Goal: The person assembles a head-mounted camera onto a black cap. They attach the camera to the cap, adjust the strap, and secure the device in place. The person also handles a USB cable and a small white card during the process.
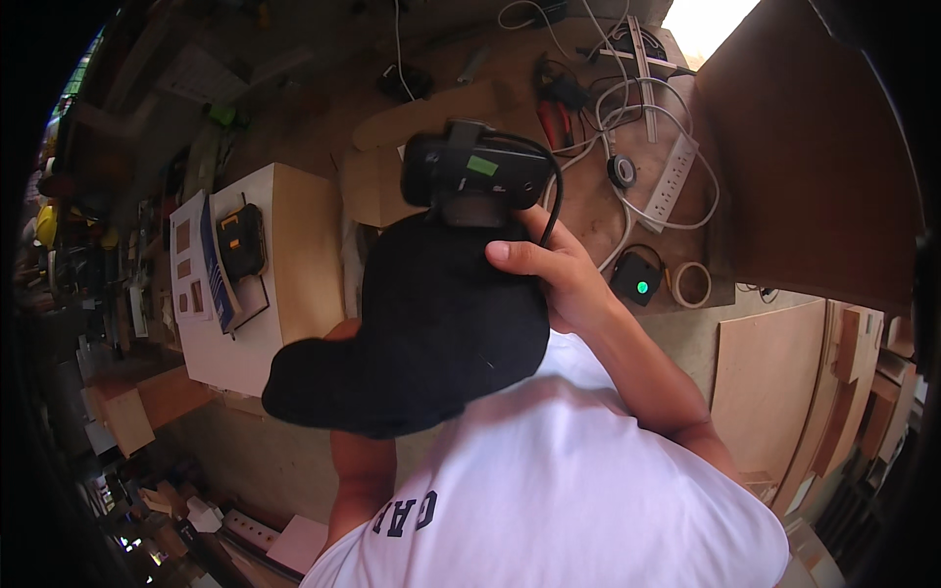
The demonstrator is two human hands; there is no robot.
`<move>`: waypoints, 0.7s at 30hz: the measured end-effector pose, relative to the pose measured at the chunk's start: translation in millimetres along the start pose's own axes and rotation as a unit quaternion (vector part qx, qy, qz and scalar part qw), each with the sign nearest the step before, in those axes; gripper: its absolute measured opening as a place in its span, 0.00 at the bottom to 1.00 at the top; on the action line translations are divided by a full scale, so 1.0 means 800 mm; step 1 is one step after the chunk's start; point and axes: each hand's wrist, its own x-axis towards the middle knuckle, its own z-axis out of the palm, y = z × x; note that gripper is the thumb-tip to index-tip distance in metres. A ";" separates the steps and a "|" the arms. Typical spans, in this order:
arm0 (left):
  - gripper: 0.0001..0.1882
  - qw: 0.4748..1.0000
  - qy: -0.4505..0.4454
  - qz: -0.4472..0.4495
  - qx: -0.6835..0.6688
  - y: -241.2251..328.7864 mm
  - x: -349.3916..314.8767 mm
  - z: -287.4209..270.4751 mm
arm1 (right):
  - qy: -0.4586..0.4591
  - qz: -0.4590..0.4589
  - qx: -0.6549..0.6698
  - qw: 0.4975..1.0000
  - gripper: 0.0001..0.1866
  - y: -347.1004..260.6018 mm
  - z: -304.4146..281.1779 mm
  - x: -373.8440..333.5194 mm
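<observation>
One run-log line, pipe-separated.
right hand: grips black cap | left hand: mostly hidden behind cap | on cap: black device, green sticker | nearby: white power strip

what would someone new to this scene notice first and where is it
The large black cap at the centre catches the eye first, its brim pointing lower left, with a boxy black device at its top and the right hand gripping its right side. Next comes the glowing green light on a small black box, right of that hand, beside a tape roll.
</observation>
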 end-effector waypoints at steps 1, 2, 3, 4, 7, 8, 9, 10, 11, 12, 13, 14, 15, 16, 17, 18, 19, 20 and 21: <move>0.14 1.000 -0.014 -0.005 0.001 0.003 -0.002 0.002 | -0.002 0.005 0.024 1.000 0.29 0.000 -0.001 0.000; 0.14 1.000 -0.025 -0.013 0.003 0.005 -0.003 0.004 | -0.004 0.010 0.048 0.999 0.28 0.001 -0.004 0.000; 0.14 0.999 -0.033 -0.018 0.005 0.005 -0.003 0.006 | -0.005 0.014 0.072 0.997 0.27 0.001 -0.006 0.000; 0.14 0.999 -0.035 -0.024 0.008 0.007 -0.002 0.009 | -0.009 0.018 0.077 0.997 0.27 0.000 -0.007 -0.001; 0.13 0.998 -0.016 -0.048 0.038 0.009 0.003 0.013 | -0.008 0.011 0.067 0.998 0.27 -0.012 -0.007 -0.007; 0.13 0.996 0.017 -0.061 0.068 0.010 0.005 0.011 | -0.001 -0.002 0.049 0.999 0.26 -0.018 -0.006 -0.009; 0.13 0.990 0.055 -0.074 0.102 0.012 0.008 0.006 | 0.007 -0.015 0.030 0.999 0.26 -0.021 -0.005 -0.010; 0.13 0.963 0.144 -0.097 0.206 0.019 0.010 -0.010 | 0.003 -0.027 0.007 1.000 0.26 -0.024 -0.004 -0.010; 0.13 0.921 0.203 -0.115 0.313 0.025 0.009 -0.039 | -0.001 -0.041 -0.017 0.999 0.26 -0.026 -0.004 -0.010; 0.09 0.864 0.232 -0.143 0.424 0.033 0.010 -0.074 | -0.005 -0.052 -0.041 0.998 0.26 -0.025 -0.003 -0.011; 0.09 0.866 0.247 -0.097 0.424 0.038 0.021 -0.069 | -0.008 -0.061 -0.060 0.996 0.26 -0.024 -0.004 -0.011; 0.09 0.865 0.265 -0.049 0.424 0.049 0.032 -0.053 | -0.014 -0.069 -0.078 0.994 0.26 -0.022 -0.005 -0.009; 0.09 0.861 0.282 -0.001 0.423 0.059 0.042 -0.035 | -0.020 -0.077 -0.096 0.992 0.26 -0.020 -0.006 -0.008; 0.08 0.869 0.278 0.003 0.410 0.056 0.052 -0.013 | -0.009 -0.067 -0.089 0.994 0.26 -0.018 -0.003 -0.006; 0.08 0.875 0.275 0.006 0.398 0.042 0.068 0.018 | 0.002 -0.057 -0.081 0.995 0.26 -0.017 0.002 -0.006; 0.07 0.880 0.272 0.010 0.389 0.031 0.078 0.039 | 0.010 -0.049 -0.071 0.996 0.26 -0.018 0.007 -0.005; 0.08 0.875 0.286 0.015 0.390 0.024 0.084 0.047 | 0.007 -0.052 -0.061 0.997 0.25 -0.019 0.009 -0.002; 0.08 0.872 0.297 0.018 0.389 0.017 0.089 0.053 | 0.009 -0.058 -0.051 0.997 0.25 -0.018 0.010 -0.003; 0.09 0.868 0.307 0.020 0.389 0.015 0.091 0.055 | 0.011 -0.063 -0.041 0.997 0.25 -0.019 0.010 -0.003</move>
